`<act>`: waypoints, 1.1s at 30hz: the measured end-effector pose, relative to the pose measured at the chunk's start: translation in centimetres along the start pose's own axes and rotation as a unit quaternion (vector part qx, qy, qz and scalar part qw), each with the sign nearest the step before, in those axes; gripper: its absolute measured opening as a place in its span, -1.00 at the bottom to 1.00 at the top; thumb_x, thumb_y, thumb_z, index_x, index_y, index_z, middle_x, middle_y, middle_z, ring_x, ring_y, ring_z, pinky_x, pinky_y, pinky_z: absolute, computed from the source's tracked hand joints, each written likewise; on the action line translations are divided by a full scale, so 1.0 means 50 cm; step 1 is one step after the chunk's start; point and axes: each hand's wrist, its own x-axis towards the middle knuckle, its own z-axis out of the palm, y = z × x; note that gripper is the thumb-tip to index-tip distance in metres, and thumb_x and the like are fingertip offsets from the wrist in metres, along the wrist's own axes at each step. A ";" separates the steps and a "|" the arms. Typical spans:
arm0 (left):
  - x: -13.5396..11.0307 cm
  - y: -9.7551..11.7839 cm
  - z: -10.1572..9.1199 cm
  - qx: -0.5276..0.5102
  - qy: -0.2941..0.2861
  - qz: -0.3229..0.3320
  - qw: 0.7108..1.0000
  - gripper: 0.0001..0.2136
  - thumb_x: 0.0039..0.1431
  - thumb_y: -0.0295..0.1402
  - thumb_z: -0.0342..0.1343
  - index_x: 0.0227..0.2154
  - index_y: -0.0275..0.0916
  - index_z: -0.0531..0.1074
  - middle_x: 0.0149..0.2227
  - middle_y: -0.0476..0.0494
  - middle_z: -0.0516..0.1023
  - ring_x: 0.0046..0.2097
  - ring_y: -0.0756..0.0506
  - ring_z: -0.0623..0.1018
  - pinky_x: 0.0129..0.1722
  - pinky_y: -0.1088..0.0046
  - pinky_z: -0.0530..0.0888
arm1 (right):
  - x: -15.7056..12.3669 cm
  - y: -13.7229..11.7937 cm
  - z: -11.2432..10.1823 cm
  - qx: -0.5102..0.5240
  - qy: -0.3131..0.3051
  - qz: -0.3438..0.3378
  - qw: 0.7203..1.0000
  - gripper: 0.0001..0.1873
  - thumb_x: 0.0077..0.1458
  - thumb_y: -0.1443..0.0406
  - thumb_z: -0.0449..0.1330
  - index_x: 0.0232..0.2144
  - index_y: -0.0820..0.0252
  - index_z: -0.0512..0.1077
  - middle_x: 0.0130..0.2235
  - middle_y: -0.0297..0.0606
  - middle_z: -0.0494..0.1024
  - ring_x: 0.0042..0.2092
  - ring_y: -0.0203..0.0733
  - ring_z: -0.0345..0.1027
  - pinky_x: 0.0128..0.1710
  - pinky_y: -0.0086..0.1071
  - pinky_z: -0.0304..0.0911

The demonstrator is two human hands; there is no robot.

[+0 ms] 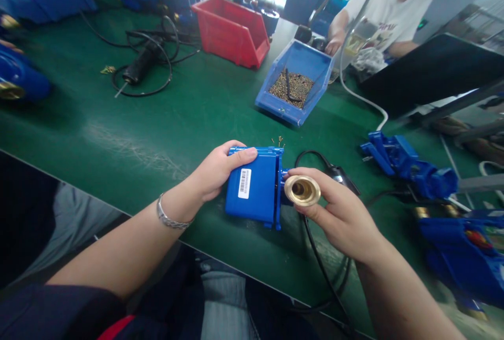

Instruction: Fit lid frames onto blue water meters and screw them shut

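Between my hands is a blue water meter (255,198) with a white barcode label on its box-shaped housing. My left hand (220,172) grips the housing from its left side, thumb on top near the upper edge. The fingers of my right hand (334,208) close round the threaded brass pipe end (302,191), which points toward me. Several small brass screws (280,141) lie on the green table just beyond the meter. Underneath and beside my right hand runs a black cable with a dark tool (343,177), partly hidden.
A blue bin (297,101) of small screws with a black rod stands ahead, next to a red bin (232,32). At left lies a black electric screwdriver (142,61) with coiled cord. More blue meter parts (409,164) are at right. A co-worker (378,19) sits across the table.
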 end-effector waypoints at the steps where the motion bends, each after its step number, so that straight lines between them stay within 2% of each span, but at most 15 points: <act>1: 0.000 0.001 0.001 0.001 0.002 0.000 1.000 -0.56 -0.30 -0.15 0.36 -0.42 -0.28 0.32 -0.60 0.08 0.41 -0.56 0.07 0.39 -0.56 0.57 0.38 | 0.002 -0.002 0.002 -0.001 0.004 0.001 1.000 -0.72 0.21 0.20 0.11 -0.05 0.14 0.31 -0.13 -0.31 0.48 -0.12 -0.27 0.37 -0.15 -0.50 0.26; 5: -0.002 0.003 0.004 0.007 0.008 -0.006 1.000 -0.58 -0.28 -0.15 0.35 -0.43 -0.27 0.31 -0.60 0.08 0.40 -0.57 0.06 0.38 -0.56 0.56 0.37 | 0.004 -0.008 0.007 0.002 0.012 0.008 1.000 -0.74 0.20 0.20 0.12 -0.07 0.10 0.31 -0.13 -0.35 0.47 -0.12 -0.30 0.36 -0.17 -0.54 0.23; 9: -0.004 0.001 0.012 0.012 0.001 -0.019 1.000 -0.60 -0.26 -0.15 0.34 -0.44 -0.27 0.31 -0.59 0.06 0.41 -0.56 0.05 0.40 -0.55 0.55 0.38 | 0.000 -0.010 0.011 0.024 0.001 0.024 0.999 -0.74 0.21 0.19 0.11 -0.06 0.11 0.32 -0.13 -0.34 0.47 -0.12 -0.28 0.35 -0.16 -0.50 0.22; 13: -0.008 0.004 0.017 0.018 0.021 -0.032 0.999 -0.63 -0.20 -0.14 0.31 -0.47 -0.28 0.30 -0.58 0.03 0.40 -0.54 0.04 0.40 -0.53 0.54 0.39 | 0.000 -0.010 0.014 0.068 0.017 0.046 0.996 -0.74 0.19 0.19 0.12 -0.08 0.13 0.36 -0.13 -0.33 0.48 -0.13 -0.26 0.34 -0.13 -0.46 0.21; 16: -0.018 0.030 0.002 0.040 -0.025 -0.050 0.998 -0.63 -0.11 -0.06 0.22 -0.47 -0.30 0.34 -0.54 -0.05 0.44 -0.49 -0.02 0.45 -0.51 0.50 0.42 | 0.007 -0.007 0.017 0.161 0.067 0.076 0.982 -0.74 0.14 0.20 0.18 -0.11 0.13 0.40 -0.16 -0.32 0.49 -0.17 -0.25 0.34 -0.20 -0.44 0.23; 18: -0.027 0.059 -0.019 0.075 -0.094 -0.045 0.992 -0.64 -0.10 -0.08 0.22 -0.41 -0.31 0.41 -0.48 -0.12 0.48 -0.45 -0.06 0.48 -0.51 0.48 0.43 | 0.018 0.001 0.022 0.280 0.119 0.113 0.946 -0.70 0.07 0.18 0.24 -0.14 0.13 0.43 -0.23 -0.33 0.51 -0.30 -0.27 0.34 -0.37 -0.47 0.23; 19: -0.032 0.073 -0.031 0.097 -0.126 -0.034 0.987 -0.65 -0.12 -0.12 0.25 -0.36 -0.31 0.43 -0.46 -0.14 0.50 -0.44 -0.07 0.49 -0.52 0.48 0.43 | 0.027 0.007 0.028 0.359 0.151 0.140 0.910 -0.68 0.02 0.18 0.27 -0.16 0.14 0.44 -0.27 -0.33 0.51 -0.36 -0.29 0.32 -0.44 -0.49 0.21; 21: -0.037 0.093 -0.052 0.141 -0.168 -0.008 0.976 -0.65 -0.17 -0.23 0.30 -0.30 -0.32 0.47 -0.48 -0.14 0.52 -0.49 -0.06 0.48 -0.56 0.51 0.41 | 0.050 0.024 0.047 0.511 0.208 0.195 0.811 -0.70 -0.08 0.22 0.31 -0.24 0.18 0.47 -0.33 -0.33 0.52 -0.41 -0.30 0.31 -0.45 -0.48 0.22; 23: -0.034 0.095 -0.066 0.163 -0.145 0.037 0.975 -0.66 -0.19 -0.29 0.34 -0.32 -0.35 0.49 -0.53 -0.11 0.50 -0.52 -0.03 0.46 -0.56 0.53 0.40 | 0.078 0.043 0.077 0.605 0.239 0.235 0.722 -0.77 -0.15 0.30 0.29 -0.34 0.20 0.47 -0.36 -0.33 0.53 -0.39 -0.26 0.35 -0.32 -0.42 0.29; 24: -0.030 0.089 -0.070 0.164 -0.113 0.068 0.978 -0.66 -0.21 -0.31 0.36 -0.33 -0.35 0.50 -0.54 -0.09 0.50 -0.52 -0.02 0.46 -0.53 0.53 0.41 | 0.093 0.052 0.097 0.630 0.241 0.249 0.695 -0.82 -0.16 0.32 0.24 -0.38 0.20 0.46 -0.38 -0.33 0.53 -0.38 -0.25 0.36 -0.25 -0.39 0.31; 26: -0.021 0.067 -0.076 0.134 -0.049 0.118 0.983 -0.60 -0.26 -0.31 0.40 -0.28 -0.33 0.50 -0.47 -0.07 0.52 -0.43 -0.04 0.50 -0.43 0.53 0.45 | 0.122 0.062 0.140 0.657 0.228 0.265 0.668 -0.88 -0.13 0.33 0.14 -0.45 0.20 0.43 -0.43 -0.32 0.52 -0.37 -0.22 0.38 -0.18 -0.32 0.32; 27: -0.018 0.053 -0.079 0.103 -0.035 0.124 0.986 -0.54 -0.27 -0.28 0.41 -0.24 -0.30 0.48 -0.43 -0.08 0.54 -0.38 -0.06 0.53 -0.38 0.51 0.47 | 0.136 0.064 0.162 0.670 0.218 0.275 0.654 -0.88 -0.10 0.33 0.09 -0.47 0.21 0.42 -0.45 -0.30 0.52 -0.37 -0.21 0.39 -0.16 -0.30 0.32; 30: -0.016 0.019 -0.091 -0.013 -0.074 0.041 0.996 -0.40 -0.28 -0.17 0.41 -0.12 -0.26 0.40 -0.34 -0.15 0.58 -0.32 -0.16 0.58 -0.28 0.37 0.52 | 0.173 0.054 0.222 0.701 0.171 0.298 0.625 -0.78 0.02 0.34 -0.03 -0.46 0.26 0.42 -0.44 -0.20 0.52 -0.33 -0.17 0.42 -0.16 -0.24 0.33; 32: -0.022 0.011 -0.104 -0.046 -0.095 -0.016 0.994 -0.38 -0.32 -0.21 0.43 -0.13 -0.30 0.38 -0.33 -0.23 0.60 -0.31 -0.22 0.59 -0.27 0.31 0.54 | 0.197 0.045 0.254 0.709 0.138 0.311 0.617 -0.71 0.15 0.30 -0.06 -0.39 0.30 0.43 -0.40 -0.17 0.52 -0.31 -0.17 0.42 -0.19 -0.23 0.34; 33: -0.025 0.010 -0.111 -0.048 -0.088 -0.029 0.995 -0.37 -0.34 -0.25 0.44 -0.14 -0.32 0.37 -0.32 -0.25 0.60 -0.30 -0.24 0.60 -0.26 0.29 0.54 | 0.210 0.042 0.266 0.709 0.126 0.318 0.617 -0.69 0.21 0.25 -0.05 -0.35 0.31 0.42 -0.36 -0.18 0.52 -0.30 -0.19 0.42 -0.20 -0.23 0.35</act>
